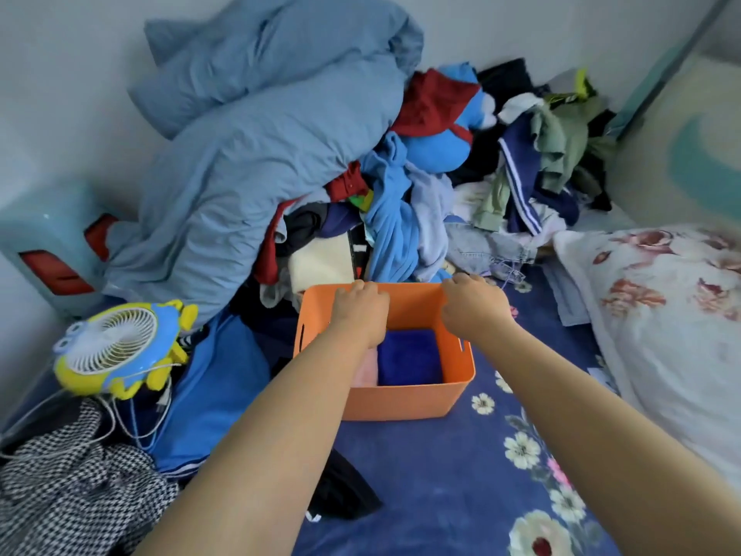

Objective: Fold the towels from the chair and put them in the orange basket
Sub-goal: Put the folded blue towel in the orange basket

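Basket [401,399] at frame centre is gripped at far rim by left hand [361,305] and right hand [473,305]; folded towels [409,357] inside, judged light, semi-rigid plastic.

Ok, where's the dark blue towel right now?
In the head view, the dark blue towel lies folded inside the orange basket at centre frame, right of a pink towel.

One orange basket [405,401], two folded towels inside: blue towel [409,357], pink towel [367,369]; one fan [116,347].
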Demonstrator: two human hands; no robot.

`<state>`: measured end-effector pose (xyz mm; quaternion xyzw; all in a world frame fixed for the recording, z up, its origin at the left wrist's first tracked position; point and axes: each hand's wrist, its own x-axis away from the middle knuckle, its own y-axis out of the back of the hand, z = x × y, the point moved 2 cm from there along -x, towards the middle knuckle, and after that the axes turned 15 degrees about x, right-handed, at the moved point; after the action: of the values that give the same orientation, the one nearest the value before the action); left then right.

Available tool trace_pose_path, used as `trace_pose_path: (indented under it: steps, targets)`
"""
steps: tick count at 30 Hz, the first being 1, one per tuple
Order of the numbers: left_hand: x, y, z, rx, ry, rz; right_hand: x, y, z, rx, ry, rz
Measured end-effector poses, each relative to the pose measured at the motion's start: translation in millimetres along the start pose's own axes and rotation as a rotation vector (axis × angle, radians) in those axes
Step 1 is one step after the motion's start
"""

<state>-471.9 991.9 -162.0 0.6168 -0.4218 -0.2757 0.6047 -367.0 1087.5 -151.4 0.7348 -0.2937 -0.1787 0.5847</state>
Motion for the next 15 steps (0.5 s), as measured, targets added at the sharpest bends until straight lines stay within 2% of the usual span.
trace_pose_path:
  steps: [5, 10, 15]
  targets:
    - [65.7, 36.5, -39.0, -0.007, -0.053, -0.12, 78.3, 33.0, -19.6, -0.055, -0.032, -0.116]
    - [111.3, 49.7, -71.1, -0.006, -0.112, -0.132, 149.2, 47.3, -41.6, -0.053, -0.118, -0.146]
    - [180.0, 32.2, -140.5, 0.021, -0.353, -0.089, 273.5, 35.9, -73.4, -0.05, -0.366, -0.121]
